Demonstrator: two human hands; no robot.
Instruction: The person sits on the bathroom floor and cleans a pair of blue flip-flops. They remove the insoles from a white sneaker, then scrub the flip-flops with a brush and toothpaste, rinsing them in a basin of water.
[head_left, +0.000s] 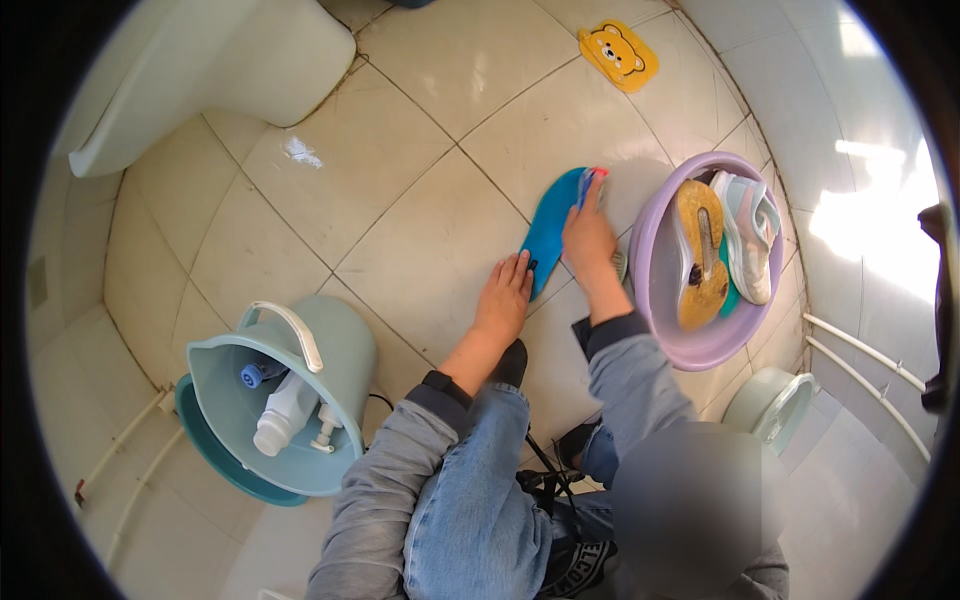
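A blue shoe insole (556, 215) lies on the tiled floor, with a small dark mark near its heel end. My left hand (504, 294) holds that lower end, fingers laid over its edge. At the insole's upper right edge, my right hand (590, 238) grips a small blue and red object (587, 189), index finger stretched along it. Most of this object is hidden, so its kind is unclear. Beside my right wrist shows the pale ribbed edge of something (620, 265), partly covered by the hand.
On the right stands a purple basin (646, 217) holding a sole-up shoe (699, 255) and a pale sneaker (744, 236). A tilted blue-grey bucket (341, 337) at left contains bottles (289, 409). A yellow bear-shaped mat (619, 56), toilet base (300, 67) and pale basin (765, 405) surround me.
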